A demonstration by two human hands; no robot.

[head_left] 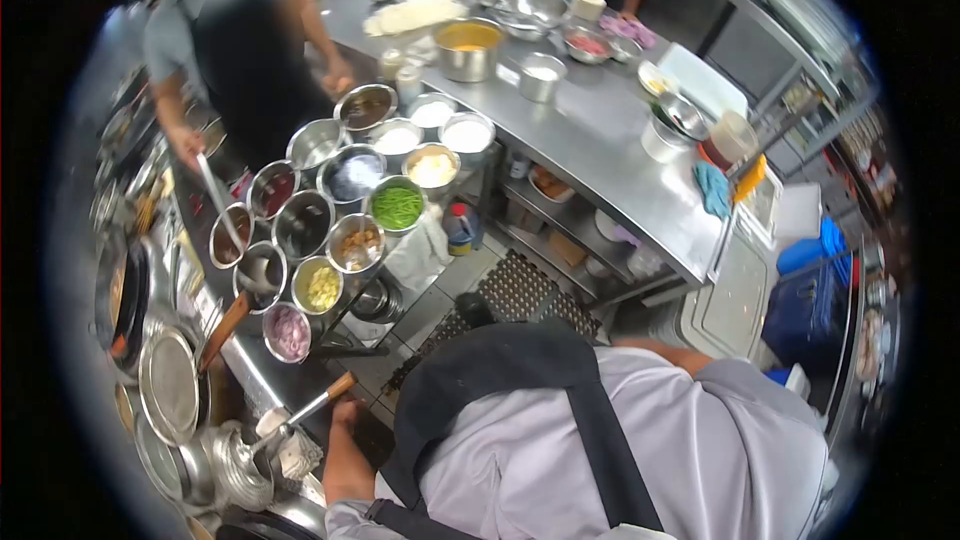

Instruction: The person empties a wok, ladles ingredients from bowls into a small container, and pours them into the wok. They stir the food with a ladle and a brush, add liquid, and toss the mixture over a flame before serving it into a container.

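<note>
My left hand [346, 413] is low beside the stove counter, close under the wooden handle [341, 384] of a metal utensil. The utensil's far end lies by a silver, ribbed metal vessel [243, 467]. The fingers are small and partly hidden, so I cannot tell whether they touch the handle. Of my right side only part of the arm [665, 352] shows at the edge of my shirt; the hand is out of sight. Ahead of my left hand stands a metal bowl of sliced onion [290, 331], beside a bowl of chopped yellowish pieces [321, 286].
Several metal bowls hold sauces, white powders and chopped greens [397, 205]. A co-worker [245, 50] holds a long-handled ladle [222, 202] over a sauce bowl. A steel table [600, 140] carries a large pot [468, 50]. A dark perforated mat [520, 288] lies on the floor.
</note>
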